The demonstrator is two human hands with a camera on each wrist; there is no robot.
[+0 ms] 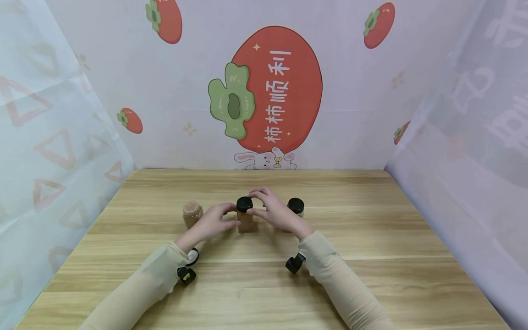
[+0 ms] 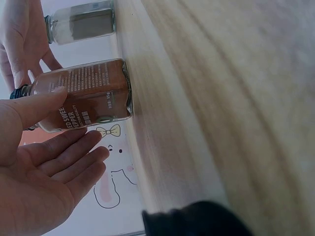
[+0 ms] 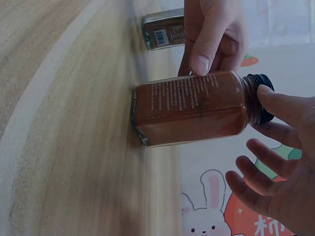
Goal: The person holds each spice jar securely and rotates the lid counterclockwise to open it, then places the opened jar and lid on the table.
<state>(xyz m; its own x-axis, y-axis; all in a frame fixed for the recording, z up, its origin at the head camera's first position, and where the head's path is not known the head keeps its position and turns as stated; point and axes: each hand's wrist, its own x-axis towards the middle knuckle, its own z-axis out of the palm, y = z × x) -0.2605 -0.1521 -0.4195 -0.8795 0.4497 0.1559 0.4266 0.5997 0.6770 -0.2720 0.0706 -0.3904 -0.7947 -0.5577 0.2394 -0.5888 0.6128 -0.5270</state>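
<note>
Two-handed, steadying the red-brown jar (image 1: 246, 223) upright on the bench (image 1: 255, 284), toward the far side, pinching its body with the left hand (image 1: 214, 222) and its black cap (image 3: 266, 101) with the right hand (image 1: 278, 211), apparently working the cap, next probably calling for a firm body hold while twisting.

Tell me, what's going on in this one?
A person is handling the middle jar, which has reddish-brown contents. The left hand holds its body while the right hand pinches its black cap; whether that cap has loosened, I can't tell. To the left is a jar with its perforated top uncovered. To the right, a second black-capped jar is partly hidden behind the right wrist.
</note>
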